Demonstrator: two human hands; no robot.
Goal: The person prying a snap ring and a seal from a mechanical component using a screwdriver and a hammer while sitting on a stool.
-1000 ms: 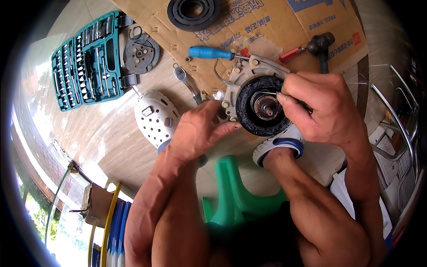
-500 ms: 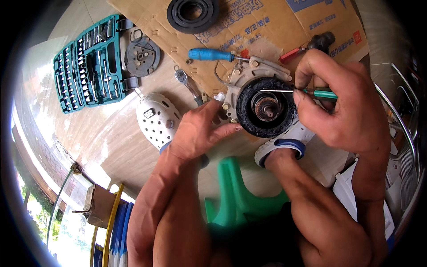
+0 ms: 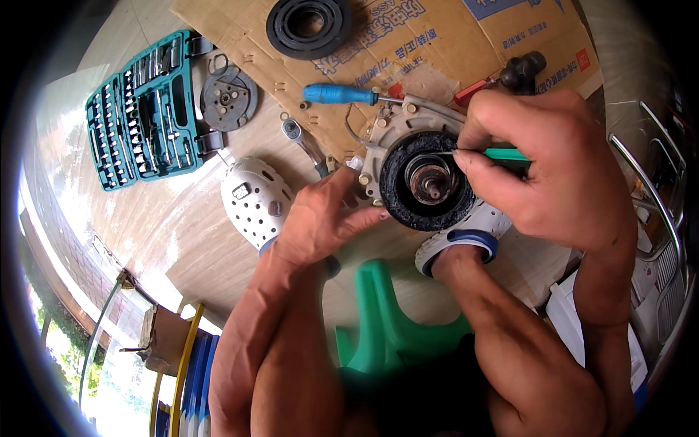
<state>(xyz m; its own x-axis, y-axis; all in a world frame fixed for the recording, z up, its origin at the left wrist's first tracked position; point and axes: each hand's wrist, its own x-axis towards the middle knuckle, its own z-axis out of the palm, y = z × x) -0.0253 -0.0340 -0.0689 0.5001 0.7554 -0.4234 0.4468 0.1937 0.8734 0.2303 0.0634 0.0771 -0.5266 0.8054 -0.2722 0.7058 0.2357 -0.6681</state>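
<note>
Between my feet is a compressor-like metal housing, with a black, grease-smeared ring round its central shaft. My left hand steadies the housing at its left side, thumb against the edge and the other fingertips partly hidden behind. In my right hand a slim screwdriver with a green handle is pinched between thumb and fingers. Its thin shaft reaches left over the ring's opening, close to the inner hub; whether the tip touches is hard to tell. Beyond the housing lies a blue-handled screwdriver.
Flattened cardboard carries a black grooved pulley and a dark-headed hammer. To the left are a teal socket case, a grey disc and a ratchet. White clogs flank the housing; a green stool is below.
My right hand has shifted left, bringing the green screwdriver's tip further in toward the hub. The housing appears slightly left and tilted differently. My left hand keeps its place on it.
</note>
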